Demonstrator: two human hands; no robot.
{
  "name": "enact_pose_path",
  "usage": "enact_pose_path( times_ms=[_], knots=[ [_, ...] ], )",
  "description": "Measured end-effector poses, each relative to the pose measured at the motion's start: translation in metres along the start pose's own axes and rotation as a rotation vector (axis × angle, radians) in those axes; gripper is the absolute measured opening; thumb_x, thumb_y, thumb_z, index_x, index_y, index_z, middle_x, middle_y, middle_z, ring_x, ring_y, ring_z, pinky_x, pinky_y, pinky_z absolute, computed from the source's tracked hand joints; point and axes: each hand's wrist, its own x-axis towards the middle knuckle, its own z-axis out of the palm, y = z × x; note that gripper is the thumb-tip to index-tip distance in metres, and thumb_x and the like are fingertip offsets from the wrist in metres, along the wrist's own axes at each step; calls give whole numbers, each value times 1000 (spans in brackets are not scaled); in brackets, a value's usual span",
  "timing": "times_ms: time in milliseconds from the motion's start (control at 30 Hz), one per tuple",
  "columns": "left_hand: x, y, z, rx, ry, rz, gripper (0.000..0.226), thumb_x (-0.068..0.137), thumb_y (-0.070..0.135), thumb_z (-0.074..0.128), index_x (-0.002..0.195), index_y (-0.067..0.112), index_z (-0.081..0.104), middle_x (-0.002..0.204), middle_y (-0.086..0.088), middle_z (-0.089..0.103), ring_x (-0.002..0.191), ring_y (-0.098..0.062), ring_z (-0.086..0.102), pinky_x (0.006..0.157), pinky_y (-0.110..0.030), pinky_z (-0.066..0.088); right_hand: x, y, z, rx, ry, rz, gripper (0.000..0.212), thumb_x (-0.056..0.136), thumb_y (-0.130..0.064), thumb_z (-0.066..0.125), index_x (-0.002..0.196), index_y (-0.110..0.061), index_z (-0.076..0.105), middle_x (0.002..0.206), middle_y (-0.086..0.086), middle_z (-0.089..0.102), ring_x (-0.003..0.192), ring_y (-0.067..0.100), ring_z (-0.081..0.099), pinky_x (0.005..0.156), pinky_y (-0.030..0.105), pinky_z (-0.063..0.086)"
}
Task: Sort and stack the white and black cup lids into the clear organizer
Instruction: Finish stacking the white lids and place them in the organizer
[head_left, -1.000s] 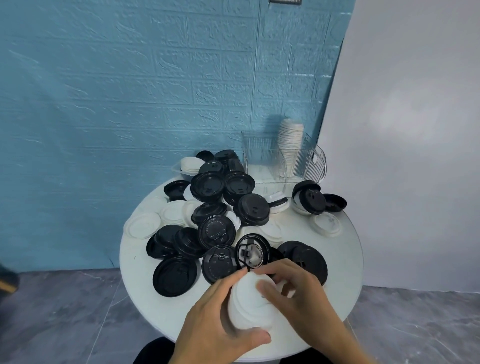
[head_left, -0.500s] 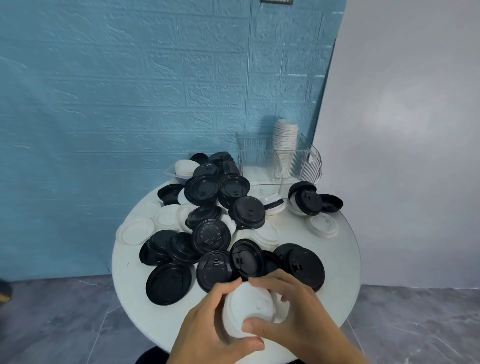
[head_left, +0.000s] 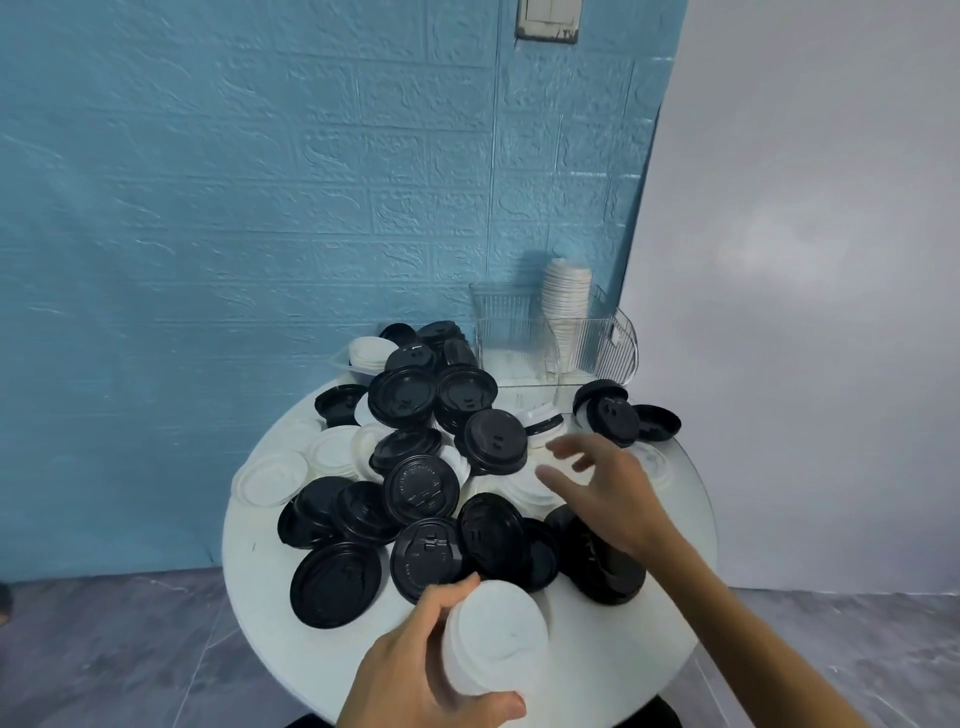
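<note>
The left hand (head_left: 415, 670) at the bottom middle held a stack of white lids (head_left: 493, 636), while the right hand (head_left: 597, 488) reached out with fingers spread wide over a loose white lid (head_left: 530, 488) in the middle of the round table (head_left: 649, 634). A good way was to pinch one white lid by its rim, keep the black lids (head_left: 421, 488) still, and press it flat onto the stack. I counted roughly twenty black lids, about ten loose white ones, one clear organizer (head_left: 524, 332) at the upper right, and one tall white stack (head_left: 566, 291) already standing in it.

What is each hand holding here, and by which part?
The left hand grips a stack of white lids round its sides. The right hand holds nothing, fingers spread above the table's lids.
</note>
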Motion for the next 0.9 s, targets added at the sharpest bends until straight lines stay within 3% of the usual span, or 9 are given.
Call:
enact_pose_path(
  times_ms=[100,233,367,533,667,767,900],
  knots=[
    [0,0,2,18,49,145,89,50,73,90,128,65,49,133,36,58,123,11,57,104,-15,45,27,8,12,-209,-230,52,71,83,-59,72,140,-21,54,141,-3,56,124,14,55,106,35,44],
    [6,6,2,-6,131,207,79,54,92,74,125,64,56,136,32,55,128,6,56,105,-16,42,36,14,29,-293,-293,65,91,76,-72,70,146,-19,47,144,2,56,132,21,51,109,36,39],
    [3,1,1,14,27,189,84,53,79,87,127,66,48,142,31,51,129,6,54,105,-24,46,37,21,24,-256,-243,86,92,69,-69,77,143,-21,52,139,0,61,128,19,55,102,33,42],
    [-1,-2,5,42,67,124,92,45,64,94,124,66,45,135,36,55,121,12,58,93,-10,44,23,25,-5,-157,-120,127,92,69,-69,77,144,-21,52,138,-7,51,119,12,53,99,29,43],
    [-1,-2,6,28,60,63,95,44,64,92,125,67,43,129,38,59,116,12,59,88,-8,45,-20,6,-20,-55,26,36,88,66,-75,73,141,-35,50,127,-20,52,105,0,56,90,24,46],
    [-1,-3,9,20,78,49,95,43,59,92,126,66,46,125,37,61,113,12,61,85,-6,46,-60,-15,-15,93,-54,-19,74,62,-77,75,127,-49,52,116,-27,58,97,-3,62,81,24,54],
    [-2,-4,7,-3,62,35,97,45,61,94,131,59,49,119,31,67,110,6,66,86,-18,53,-97,-32,1,114,-235,-135,70,63,-71,79,124,-51,53,125,-28,54,111,-2,57,88,21,50]
  ],
)
